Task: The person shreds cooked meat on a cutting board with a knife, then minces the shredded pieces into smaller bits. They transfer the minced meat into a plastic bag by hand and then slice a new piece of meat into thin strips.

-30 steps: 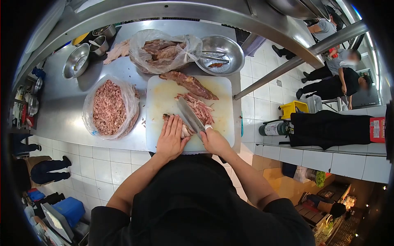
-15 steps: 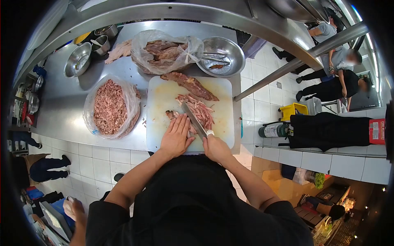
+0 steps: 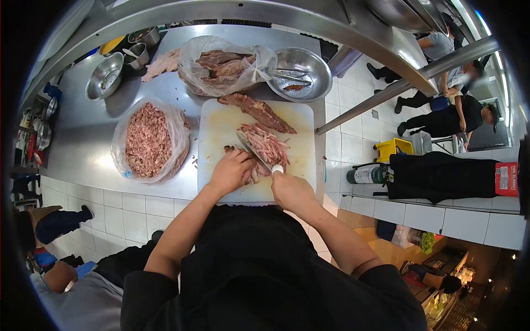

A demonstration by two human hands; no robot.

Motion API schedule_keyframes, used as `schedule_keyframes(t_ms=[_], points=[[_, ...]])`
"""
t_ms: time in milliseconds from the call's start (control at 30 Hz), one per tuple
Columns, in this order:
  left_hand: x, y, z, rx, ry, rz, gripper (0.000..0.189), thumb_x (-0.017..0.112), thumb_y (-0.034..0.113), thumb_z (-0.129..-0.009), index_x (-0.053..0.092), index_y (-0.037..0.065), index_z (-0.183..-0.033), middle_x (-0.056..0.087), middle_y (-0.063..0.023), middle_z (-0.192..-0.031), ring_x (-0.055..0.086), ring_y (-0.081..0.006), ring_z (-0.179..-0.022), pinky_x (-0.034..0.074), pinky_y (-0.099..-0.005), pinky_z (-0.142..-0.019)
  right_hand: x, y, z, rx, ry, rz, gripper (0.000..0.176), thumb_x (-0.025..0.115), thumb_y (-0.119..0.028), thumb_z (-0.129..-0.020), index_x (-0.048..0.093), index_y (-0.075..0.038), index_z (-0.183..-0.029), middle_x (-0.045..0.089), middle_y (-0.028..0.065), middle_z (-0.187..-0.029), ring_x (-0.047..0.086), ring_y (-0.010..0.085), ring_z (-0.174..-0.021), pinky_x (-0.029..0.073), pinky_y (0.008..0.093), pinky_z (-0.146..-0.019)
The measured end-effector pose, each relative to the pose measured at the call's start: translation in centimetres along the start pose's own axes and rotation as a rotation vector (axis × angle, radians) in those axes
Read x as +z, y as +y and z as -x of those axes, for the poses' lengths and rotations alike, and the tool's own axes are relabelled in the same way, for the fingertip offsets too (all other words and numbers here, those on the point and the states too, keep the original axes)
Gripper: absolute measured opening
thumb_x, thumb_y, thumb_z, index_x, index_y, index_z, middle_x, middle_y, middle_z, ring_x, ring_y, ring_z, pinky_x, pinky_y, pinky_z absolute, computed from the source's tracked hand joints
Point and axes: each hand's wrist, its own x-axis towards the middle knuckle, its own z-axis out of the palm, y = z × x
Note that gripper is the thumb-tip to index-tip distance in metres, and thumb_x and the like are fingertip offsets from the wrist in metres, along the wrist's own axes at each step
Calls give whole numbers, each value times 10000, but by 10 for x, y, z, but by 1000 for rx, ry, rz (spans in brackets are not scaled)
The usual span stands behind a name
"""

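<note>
My right hand (image 3: 291,188) is closed round the white handle of a kitchen knife (image 3: 256,153). The blade points up and left, lying along the left side of a heap of thin meat strips (image 3: 269,144). On the blade's left, my left hand (image 3: 233,170) presses a piece of meat (image 3: 254,175) with its fingers curled. Most of that piece is hidden under the hand. Beneath it all is a white cutting board (image 3: 301,176). A long dark slab of meat (image 3: 262,113) rests across the board's far part, beyond the strips.
Left of the board stands a plastic bag of chopped meat (image 3: 148,140). Behind are a bag of large meat pieces (image 3: 221,69) and a steel bowl with tongs (image 3: 301,60). A metal shelf bar (image 3: 232,14) crosses above. A person (image 3: 83,292) is close at lower left.
My left hand has gone from flat, stretched fingers to curled ones on the meat. The knife has shifted slightly left. At lower left, a person has come nearer behind me.
</note>
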Motion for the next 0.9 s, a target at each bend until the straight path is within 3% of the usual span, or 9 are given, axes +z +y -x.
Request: schedule_keyframes(t_ms=[133,200,433,633,700,767,833,900], points=[[4,-6,3,38,24,9,260,756,125,-888,800,84,-1141,720,-56,-1226,641,-287,-1133,546,-421,-992,10,0,1,11,-16,-4,232,549,-153,-1015,625,45,-1109,764,249,-873,782,438,-850,607,560,-751],[5,-6,5,28,42,26,262,756,120,-888,797,76,-1143,722,-64,-1219,648,-296,-1131,547,-429,-998,44,9,-14,47,4,-63,227,532,-150,-1032,615,57,-1077,756,288,-894,758,486,-857,595,588,-779],[2,-14,3,88,47,75,244,749,105,-897,788,62,-1134,730,-82,-1222,657,-311,-1142,547,-429,-1013,14,5,-36,19,11,-75,266,525,-162,-1041,634,60,-1138,782,255,-937,773,485,-886,608,584,-794],[8,-17,4,85,69,132,202,756,100,-915,784,50,-1109,740,-102,-1217,666,-326,-1120,556,-428,-988,38,0,-49,122,-48,-135,227,517,-107,-1032,617,65,-1141,765,314,-1011,765,488,-988,606,578,-841],[11,-16,4,44,104,156,185,761,109,-932,779,40,-1102,744,-112,-1197,673,-337,-1094,557,-433,-973,21,7,-55,19,44,-219,218,522,-119,-1054,617,60,-1130,765,308,-985,762,497,-972,603,579,-829],[8,-15,1,47,126,153,182,761,113,-939,777,37,-1104,746,-116,-1190,676,-340,-1083,556,-438,-969,13,-2,-36,50,21,-213,242,519,-152,-1077,621,64,-1117,762,308,-968,759,501,-955,597,587,-822],[12,-14,7,42,134,169,180,761,118,-946,774,34,-1105,747,-119,-1184,678,-344,-1073,555,-442,-965,26,-7,-27,95,-20,-211,274,516,-184,-1100,625,68,-1104,759,309,-950,756,506,-939,592,595,-816],[16,-18,7,44,136,176,176,764,121,-945,772,36,-1099,745,-124,-1186,678,-347,-1077,555,-445,-965,55,-7,-39,107,89,-205,312,529,-217,-1111,631,76,-1084,757,320,-981,748,515,-949,580,612,-836]])
